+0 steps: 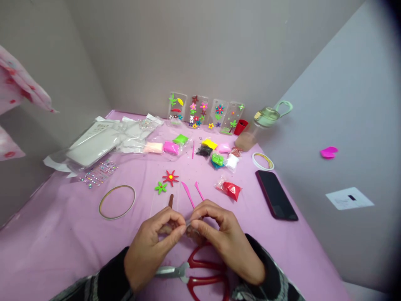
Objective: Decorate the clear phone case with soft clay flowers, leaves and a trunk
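Between my hands is a small clear plastic bag (195,237) with brown clay in it. My left hand (156,240) pinches its edge between thumb and forefinger, and my right hand (227,238) pinches it close beside. My fingers hide part of the bag. Just beyond lie a red clay flower (170,177), a green clay flower (161,187) and a brown clay strip (171,200), on what looks like a clear phone case. Two pink modelling tools (187,193) lie past my right fingers. Below my hands are red-handled scissors (184,271), partly covered by my right hand.
Decorated clear phone cases (198,112) lean on the back wall near a red cup (241,127) and a bottle (252,129). Several clay packets (232,190) lie mid-table. A phone (276,195) and tape roll (262,161) are right; packaged cases (94,144) and a tape ring (117,202) left.
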`<state>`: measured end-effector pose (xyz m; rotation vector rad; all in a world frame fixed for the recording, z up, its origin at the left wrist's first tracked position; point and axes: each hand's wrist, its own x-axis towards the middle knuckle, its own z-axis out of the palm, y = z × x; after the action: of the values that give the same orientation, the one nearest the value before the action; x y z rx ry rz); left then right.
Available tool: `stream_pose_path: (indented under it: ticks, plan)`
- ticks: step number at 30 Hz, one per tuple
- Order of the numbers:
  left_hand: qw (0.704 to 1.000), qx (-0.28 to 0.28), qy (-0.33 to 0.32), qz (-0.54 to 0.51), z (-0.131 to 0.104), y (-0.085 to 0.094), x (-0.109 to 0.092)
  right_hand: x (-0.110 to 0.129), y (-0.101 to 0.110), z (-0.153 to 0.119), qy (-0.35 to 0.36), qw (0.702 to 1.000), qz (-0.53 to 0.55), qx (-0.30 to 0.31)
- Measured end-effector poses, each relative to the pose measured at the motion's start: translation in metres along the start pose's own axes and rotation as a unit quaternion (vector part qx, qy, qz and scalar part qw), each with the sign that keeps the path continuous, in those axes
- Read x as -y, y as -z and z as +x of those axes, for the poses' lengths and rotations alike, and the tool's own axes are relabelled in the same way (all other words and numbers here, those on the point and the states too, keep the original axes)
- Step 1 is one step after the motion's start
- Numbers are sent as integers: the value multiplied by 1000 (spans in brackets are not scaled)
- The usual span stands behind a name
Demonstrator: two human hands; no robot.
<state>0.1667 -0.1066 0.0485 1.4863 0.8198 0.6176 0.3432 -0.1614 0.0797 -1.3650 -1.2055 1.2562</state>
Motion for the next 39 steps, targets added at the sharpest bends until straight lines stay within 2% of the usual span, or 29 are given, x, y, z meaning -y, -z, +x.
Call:
stream_pose_path:
  ticks: [4, 9, 16, 18, 23, 28, 30, 32, 34, 35, 36, 39]
  plan:
    - [1000, 0, -8, 3, 0, 1, 1, 0, -3, -1, 27, 999, -33, -8]
    - [1000, -16, -20, 11, -1, 2, 0, -1, -3, -4, 24, 999, -25, 4]
    - [999, -8, -24, 34, -3, 0, -2, 3, -4, -5, 116, 983, -140, -6]
    - [997, -10, -38, 60, -5, -1, -2, 2, -5, -5, 107, 985, -137, -9]
    - [995, 1, -64, 76, -9, -9, 3, 7, 2, -14, 32, 990, -135, 10]
    - [985, 15, -121, 122, -13, -13, 6, 22, 8, -21, 63, 971, -226, 45]
    - [980, 1, -144, 138, -13, -12, 5, 26, 6, -16, 41, 978, -197, 54]
    - [981, -16, -133, 143, -13, -9, 4, 29, 8, -6, -15, 987, -143, 71]
    - [984, -30, -109, 135, -11, -7, 3, 33, 18, 10, -56, 982, -166, 72]
    - [986, -33, -102, 128, -11, -6, 3, 35, 27, 19, -61, 974, -211, 57]
    - [987, -36, -101, 120, -11, -6, 2, 37, 39, 28, -65, 955, -287, 27]
    - [986, -31, -114, 116, -11, -6, 1, 42, 82, 54, -68, 923, -379, -7]
